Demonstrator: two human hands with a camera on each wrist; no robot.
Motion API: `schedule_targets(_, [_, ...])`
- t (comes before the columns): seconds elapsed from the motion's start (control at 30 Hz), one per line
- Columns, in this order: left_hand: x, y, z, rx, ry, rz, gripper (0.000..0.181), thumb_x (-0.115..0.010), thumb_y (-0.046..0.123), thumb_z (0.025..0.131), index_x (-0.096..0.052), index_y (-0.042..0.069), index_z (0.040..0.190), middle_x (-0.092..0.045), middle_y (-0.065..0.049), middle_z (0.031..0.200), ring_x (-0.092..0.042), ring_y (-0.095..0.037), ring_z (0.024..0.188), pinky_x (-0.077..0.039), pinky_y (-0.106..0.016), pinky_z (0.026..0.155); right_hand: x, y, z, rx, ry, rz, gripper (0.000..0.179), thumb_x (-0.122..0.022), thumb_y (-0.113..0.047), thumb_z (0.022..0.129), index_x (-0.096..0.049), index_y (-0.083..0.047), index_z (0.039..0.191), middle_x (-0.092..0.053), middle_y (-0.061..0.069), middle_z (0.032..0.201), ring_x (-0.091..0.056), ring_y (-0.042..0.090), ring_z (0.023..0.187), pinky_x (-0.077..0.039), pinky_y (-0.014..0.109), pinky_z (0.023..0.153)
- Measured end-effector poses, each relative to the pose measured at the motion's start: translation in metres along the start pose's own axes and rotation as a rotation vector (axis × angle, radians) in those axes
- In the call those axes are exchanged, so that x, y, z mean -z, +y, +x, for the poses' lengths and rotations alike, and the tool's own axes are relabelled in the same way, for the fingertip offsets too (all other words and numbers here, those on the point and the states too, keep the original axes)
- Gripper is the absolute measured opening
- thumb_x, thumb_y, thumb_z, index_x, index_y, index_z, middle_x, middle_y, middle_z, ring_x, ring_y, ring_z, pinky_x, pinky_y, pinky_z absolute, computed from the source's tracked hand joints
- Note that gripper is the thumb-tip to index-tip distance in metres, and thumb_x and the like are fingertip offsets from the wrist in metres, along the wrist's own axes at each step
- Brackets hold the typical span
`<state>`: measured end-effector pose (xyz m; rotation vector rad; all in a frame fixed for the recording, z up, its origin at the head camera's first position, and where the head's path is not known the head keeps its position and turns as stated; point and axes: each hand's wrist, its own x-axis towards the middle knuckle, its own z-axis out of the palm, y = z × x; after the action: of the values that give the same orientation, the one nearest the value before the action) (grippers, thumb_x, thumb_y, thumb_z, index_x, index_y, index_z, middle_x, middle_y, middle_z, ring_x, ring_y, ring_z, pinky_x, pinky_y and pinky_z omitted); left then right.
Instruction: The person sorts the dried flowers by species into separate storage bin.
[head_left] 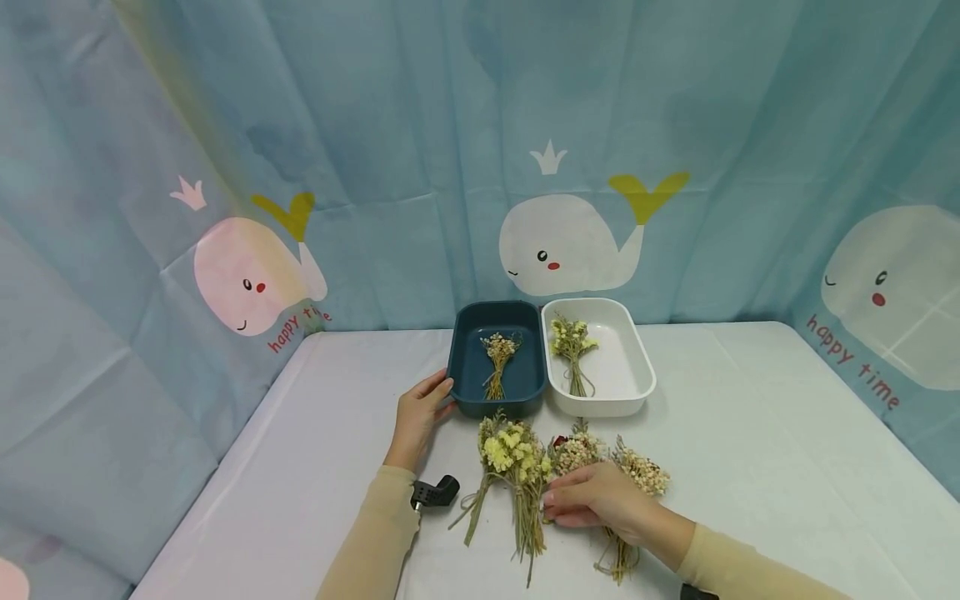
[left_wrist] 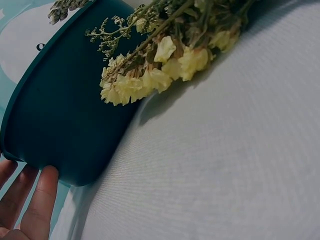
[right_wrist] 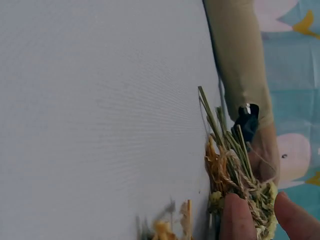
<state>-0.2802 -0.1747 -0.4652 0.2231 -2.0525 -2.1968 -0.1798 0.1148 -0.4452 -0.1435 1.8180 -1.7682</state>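
My left hand rests against the near left corner of a dark blue tray, its straight fingers touching just under the rim. Inside the tray lies a small dried-flower bunch. Low over the table, my right hand has its fingertips beside the stems of a yellow dried-flower bunch; the right wrist view has finger and thumb apart with twine-tied stems between them. Partly under this hand are a cream bunch with dark red blooms and another cream bunch.
A white tray stands right beside the blue one, holding a yellow-flowered bunch. A blue curtain printed with whales hangs behind the white-covered table.
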Motion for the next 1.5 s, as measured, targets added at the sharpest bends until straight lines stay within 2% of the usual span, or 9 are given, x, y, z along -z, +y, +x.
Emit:
schedule_targets(0.3, [0.000, 0.000, -0.001, 0.003, 0.000, 0.008, 0.046, -0.066, 0.025, 0.097, -0.059, 0.008, 0.139, -0.055, -0.017, 0.144, -0.063, -0.016, 0.117, -0.057, -0.038, 0.100, -0.007, 0.002, 0.007, -0.042, 0.019, 0.007, 0.021, -0.074, -0.013, 0.088, -0.073, 0.004, 0.100, -0.076, 0.008, 0.085, -0.073, 0.013, 0.076, -0.064, 0.027, 0.076])
schedule_targets(0.7, [-0.001, 0.001, -0.001, 0.004, -0.002, 0.017, 0.046, -0.066, 0.025, 0.098, -0.058, 0.009, 0.140, -0.054, -0.017, 0.145, -0.061, -0.021, 0.123, -0.057, -0.039, 0.100, -0.014, -0.004, 0.015, -0.110, 0.060, -0.026, 0.023, -0.076, -0.015, 0.087, -0.074, 0.003, 0.100, -0.074, 0.005, 0.072, -0.071, 0.008, 0.064, -0.064, 0.025, 0.068])
schedule_targets(1.17, [0.000, 0.000, 0.000, 0.002, 0.001, 0.000, 0.046, -0.066, 0.024, 0.098, -0.058, 0.008, 0.140, -0.055, -0.017, 0.145, -0.062, -0.021, 0.122, -0.056, -0.041, 0.102, -0.011, -0.011, 0.007, -0.075, 0.077, -0.052, 0.020, -0.075, -0.015, 0.087, -0.072, 0.002, 0.098, -0.075, 0.007, 0.078, -0.072, 0.010, 0.068, -0.064, 0.027, 0.069])
schedule_targets(1.33, [0.000, 0.000, 0.000, 0.006, 0.002, -0.004, 0.046, -0.066, 0.024, 0.097, -0.058, 0.008, 0.140, -0.055, -0.017, 0.144, -0.062, -0.019, 0.120, -0.056, -0.041, 0.102, -0.007, -0.015, 0.002, -0.058, 0.061, -0.065, 0.022, -0.073, -0.015, 0.089, -0.072, 0.005, 0.100, -0.075, 0.007, 0.079, -0.072, 0.010, 0.068, -0.064, 0.027, 0.069])
schedule_targets(1.5, [0.000, -0.001, 0.000, 0.002, 0.000, -0.004, 0.046, -0.066, 0.025, 0.097, -0.059, 0.008, 0.140, -0.055, -0.017, 0.144, -0.063, -0.018, 0.119, -0.056, -0.042, 0.101, -0.003, -0.022, -0.003, -0.038, 0.074, -0.041, 0.023, -0.073, -0.015, 0.089, -0.072, 0.005, 0.100, -0.075, 0.006, 0.078, -0.072, 0.010, 0.068, -0.064, 0.025, 0.069])
